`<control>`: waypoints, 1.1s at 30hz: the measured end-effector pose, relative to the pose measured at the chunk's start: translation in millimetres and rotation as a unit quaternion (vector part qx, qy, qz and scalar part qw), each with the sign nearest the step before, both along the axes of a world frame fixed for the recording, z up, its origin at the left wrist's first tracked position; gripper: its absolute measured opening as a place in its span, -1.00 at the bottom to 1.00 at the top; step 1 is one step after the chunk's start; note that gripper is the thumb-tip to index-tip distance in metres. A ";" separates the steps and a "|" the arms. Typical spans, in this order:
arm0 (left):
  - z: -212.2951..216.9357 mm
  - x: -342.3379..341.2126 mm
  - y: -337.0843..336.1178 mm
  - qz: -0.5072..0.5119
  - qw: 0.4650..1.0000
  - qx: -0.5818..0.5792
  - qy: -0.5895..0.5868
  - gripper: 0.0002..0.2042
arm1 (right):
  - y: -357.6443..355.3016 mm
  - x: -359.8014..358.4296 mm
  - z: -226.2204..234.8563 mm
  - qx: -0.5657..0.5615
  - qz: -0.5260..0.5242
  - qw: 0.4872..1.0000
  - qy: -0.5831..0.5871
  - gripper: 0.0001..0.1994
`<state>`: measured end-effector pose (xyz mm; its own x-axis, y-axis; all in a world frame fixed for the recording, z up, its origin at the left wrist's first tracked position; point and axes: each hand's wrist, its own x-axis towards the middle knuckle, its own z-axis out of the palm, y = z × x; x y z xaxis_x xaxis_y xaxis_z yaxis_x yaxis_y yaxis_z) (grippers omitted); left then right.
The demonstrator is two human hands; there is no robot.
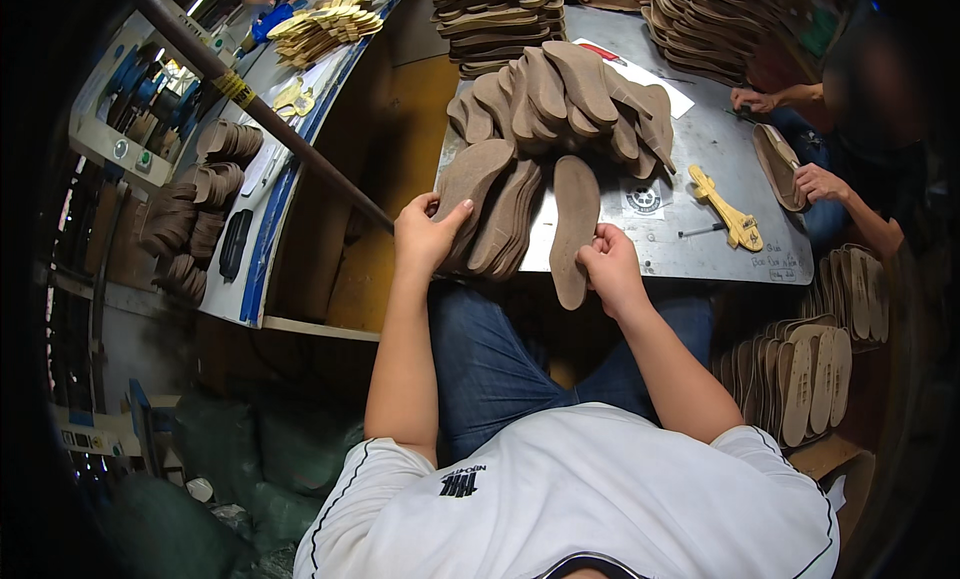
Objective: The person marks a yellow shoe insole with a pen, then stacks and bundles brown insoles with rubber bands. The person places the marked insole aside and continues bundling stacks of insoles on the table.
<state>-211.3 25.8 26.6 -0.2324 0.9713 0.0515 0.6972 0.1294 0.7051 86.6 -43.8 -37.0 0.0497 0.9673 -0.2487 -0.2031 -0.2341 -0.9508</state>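
Observation:
My right hand pinches the edge of a brown insole, whose heel end juts past the near edge of the metal table. On the left, my left hand rests against a stack of similar insoles, thumb on the top one and fingers round its outer side. A second stack of insoles stands between that one and the held insole. Just beyond lies a large heap of brown insoles, piled loosely on one another.
Right of the heap lie a yellow sole-shaped template and a dark pen. A co-worker's hands hold an insole at the right. Tall insole stacks stand at the back. More insoles stand in rows beside my right leg.

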 end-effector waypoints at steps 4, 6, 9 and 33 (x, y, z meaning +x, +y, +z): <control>-18.4 -2.2 0.9 -0.026 0.999 0.019 -0.036 -0.12 | 1.2 -18.4 40.5 0.109 0.000 0.992 -0.065 -0.39; -25.9 -1.9 -0.1 -0.036 0.998 0.029 -0.037 -0.22 | 14.4 -33.3 60.2 0.152 0.002 0.974 -0.166 -0.28; -30.4 -7.1 2.0 -0.044 0.991 0.025 -0.125 -0.34 | 36.0 -59.7 79.5 0.201 0.018 0.939 -0.280 -0.17; -9.2 28.3 -42.8 -0.013 0.956 0.249 0.154 -0.67 | 19.7 -109.1 16.4 0.185 0.028 0.944 -0.270 0.04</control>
<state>-183.0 -17.0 17.4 -0.1077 0.8134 0.5717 0.8796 -0.1900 0.4360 -22.5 -24.2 -20.6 0.0189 0.9878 0.1543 0.3384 0.1389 -0.9307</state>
